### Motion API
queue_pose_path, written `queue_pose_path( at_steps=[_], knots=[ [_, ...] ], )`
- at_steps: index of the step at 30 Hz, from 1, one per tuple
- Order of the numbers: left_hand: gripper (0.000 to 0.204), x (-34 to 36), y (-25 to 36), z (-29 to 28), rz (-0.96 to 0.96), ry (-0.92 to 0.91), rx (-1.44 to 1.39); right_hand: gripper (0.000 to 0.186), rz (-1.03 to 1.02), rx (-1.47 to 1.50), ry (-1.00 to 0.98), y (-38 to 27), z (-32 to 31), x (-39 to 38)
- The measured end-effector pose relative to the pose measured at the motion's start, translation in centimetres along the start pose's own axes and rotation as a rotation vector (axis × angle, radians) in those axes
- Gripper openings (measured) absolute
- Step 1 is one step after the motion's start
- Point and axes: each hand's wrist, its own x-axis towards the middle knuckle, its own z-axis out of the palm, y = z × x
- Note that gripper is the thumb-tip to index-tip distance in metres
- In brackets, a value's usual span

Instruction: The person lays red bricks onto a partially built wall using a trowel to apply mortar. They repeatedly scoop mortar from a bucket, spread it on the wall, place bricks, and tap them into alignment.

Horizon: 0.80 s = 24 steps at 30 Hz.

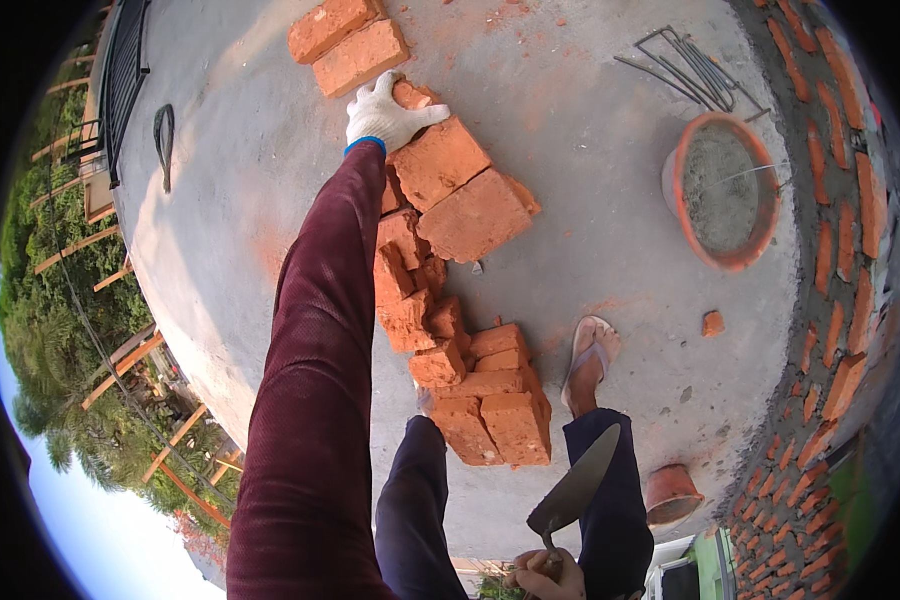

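Observation:
My left hand, in a white knit glove with a blue cuff, grips a broken red brick at the far end of a loose pile of bricks. The pile runs down toward my feet, with whole and broken pieces mixed. Two separate bricks lie just beyond the glove. My bare right hand, low in the view, is closed on the handle of a metal trowel, whose blade points up to the right over my leg.
A basin of grey mortar and bent steel rods lie right, beside a brick wall. A smaller terracotta container sits near my right foot. A dark grille, a coiled loop and the slab's edge are left, with trees beyond.

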Motion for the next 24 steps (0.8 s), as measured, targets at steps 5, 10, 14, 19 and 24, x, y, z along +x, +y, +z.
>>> queue_pose_path(
  at_steps=[5, 10, 14, 19, 24],
  knots=[
    [0.102, -4.1, -5.4, -4.7, -0.134, 0.205, -0.707, 0.029, -0.038, -0.046, -0.024, 2.7, -0.6, 0.1],
    [0.086, -16.8, -9.4, -14.1, -0.310, -0.044, -2.038, 0.019, -0.087, 0.071, 0.019, 5.1, 3.0, -0.9],
    [0.098, -30.0, -6.4, -23.8, -0.102, -0.631, -2.395, 0.015, -0.597, -0.066, -0.006, 8.8, 4.9, -3.5],
    [0.104, -48.6, 2.4, -36.8, -0.090, -1.264, -2.160, 0.032, -0.957, 0.094, 0.027, 11.8, 7.9, -20.5],
    [0.097, -60.4, 3.8, -35.8, 0.080, -1.458, -1.622, 0.046, -1.112, 0.154, 0.076, 17.0, 7.8, -26.1]
  ],
)
